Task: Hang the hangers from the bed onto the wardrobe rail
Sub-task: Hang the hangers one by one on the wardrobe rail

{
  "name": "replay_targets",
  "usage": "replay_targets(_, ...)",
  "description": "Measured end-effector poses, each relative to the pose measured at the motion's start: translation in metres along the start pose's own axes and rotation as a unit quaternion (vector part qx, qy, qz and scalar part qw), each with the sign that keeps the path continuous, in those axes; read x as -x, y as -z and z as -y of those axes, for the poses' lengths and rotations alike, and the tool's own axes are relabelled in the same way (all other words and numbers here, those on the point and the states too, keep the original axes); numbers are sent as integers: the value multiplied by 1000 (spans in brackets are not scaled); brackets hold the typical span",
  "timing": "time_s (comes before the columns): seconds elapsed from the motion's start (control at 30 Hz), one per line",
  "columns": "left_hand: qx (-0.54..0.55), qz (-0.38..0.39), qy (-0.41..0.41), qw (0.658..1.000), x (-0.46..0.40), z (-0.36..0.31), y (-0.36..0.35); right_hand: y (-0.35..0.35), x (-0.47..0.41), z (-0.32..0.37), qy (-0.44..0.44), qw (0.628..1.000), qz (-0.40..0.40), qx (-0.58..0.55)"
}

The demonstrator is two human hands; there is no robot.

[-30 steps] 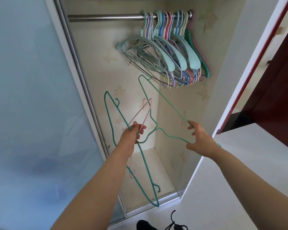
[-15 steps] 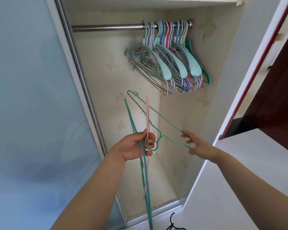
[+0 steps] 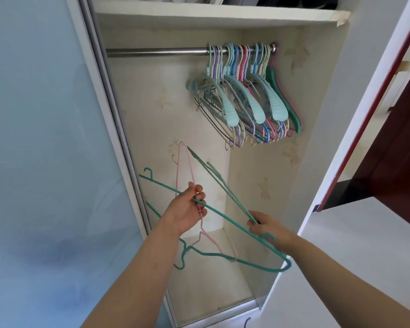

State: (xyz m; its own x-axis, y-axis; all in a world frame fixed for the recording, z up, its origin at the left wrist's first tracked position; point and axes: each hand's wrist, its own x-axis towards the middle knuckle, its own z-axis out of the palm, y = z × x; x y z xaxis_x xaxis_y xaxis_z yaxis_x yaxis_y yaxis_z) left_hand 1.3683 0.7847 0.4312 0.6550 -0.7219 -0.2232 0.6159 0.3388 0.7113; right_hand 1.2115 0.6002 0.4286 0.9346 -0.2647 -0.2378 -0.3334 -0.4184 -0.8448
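Inside the open wardrobe, below the rail, both hands work at mid-height. The left hand has its fingers curled round the long bar of a teal wire hanger and a pink wire hanger. The teal hanger now lies nearly flat, its bar running from upper left to lower right and its hook hanging low near the left forearm; half a second ago it stood edge-on and almost vertical. The pink hanger points its narrow end upward, fanned open rather than edge-on as before. The right hand pinches the near end of a second green wire hanger, which slants up and left toward the back wall; its hook end is thin and blurred, so its shape there is uncertain. This hand has shifted lower and nearer the teal bar, touching or just beside it. At the right end of the rail, a bunch of hung hangers sits packed together, unchanged. A shelf has come into view above the rail. The sliding door covers the left side.
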Motion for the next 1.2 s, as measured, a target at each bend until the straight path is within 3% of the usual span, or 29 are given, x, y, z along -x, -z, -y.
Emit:
replay_targets(0.1, -20, -53, 0, 998, 1, -10, -1, 10, -13, 27, -21, 994, 26, -106)
replay_targets(0.27, -60, -138, -23, 988, 1, -25, -16, 22, -37, 102, -10, 970, -12, -243)
replay_targets(0.4, -49, -135, -49, 988, -2, -36, -31, 32, -57, 176, -23, 936, 17, -350)
replay_targets(0.53, -39, -117, -63, 990, -2, -41, -40, 48, -95, 235, -57, 919, 42, -387)
replay_targets(0.83, -17, -113, -60, 992, 3, -52, -44, 61, -137, 259, -94, 939, 3, -330)
replay_targets(1.0, -50, -138, -51, 988, 0, -52, -35, 65, -132, 236, -67, 934, -94, -339)
replay_targets(1.2, -94, -172, -43, 980, -6, -47, -30, 55, -121, 178, -18, 973, -172, -153)
